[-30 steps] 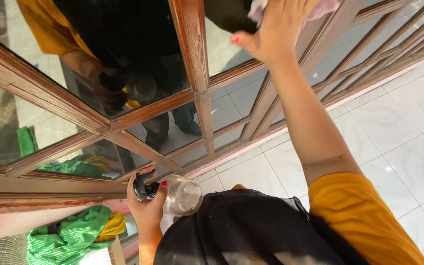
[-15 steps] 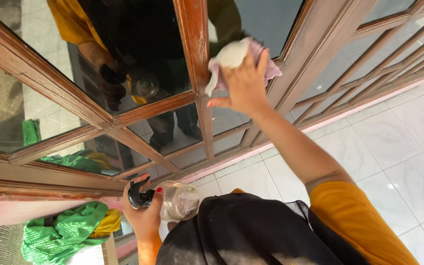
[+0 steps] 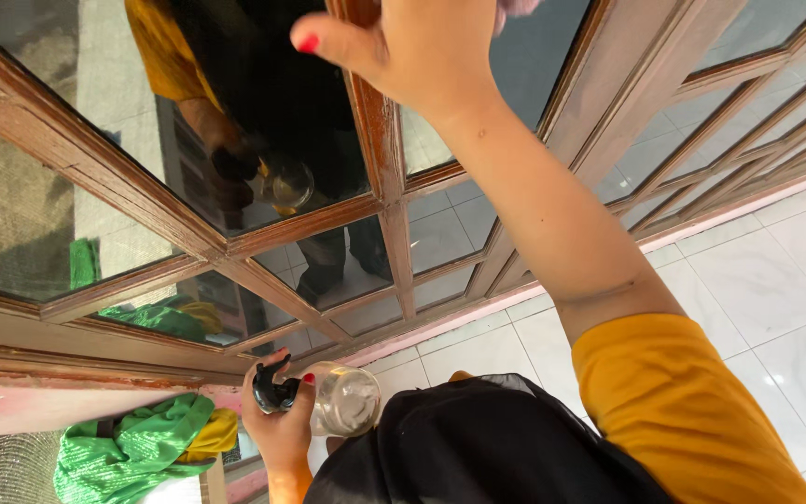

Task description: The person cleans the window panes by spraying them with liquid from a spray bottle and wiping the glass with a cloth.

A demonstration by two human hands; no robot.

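Right hand [image 3: 422, 47]: raised at top centre, pressed flat on a pale pink cloth [image 3: 515, 6] against the brown wooden-framed glass door [image 3: 380, 121]. Left hand [image 3: 282, 425]: low, near, clamped around a clear plastic spray bottle with black trigger [image 3: 333, 399]. Crumpled green fabric [image 3: 128, 453]: lower left.

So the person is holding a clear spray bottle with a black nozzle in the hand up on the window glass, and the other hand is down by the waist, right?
Not quite. The head view shows the clear spray bottle with its black nozzle in the left hand, down by the waist. The right hand is the one up on the window glass, with a bit of pinkish cloth showing at the frame's top edge.
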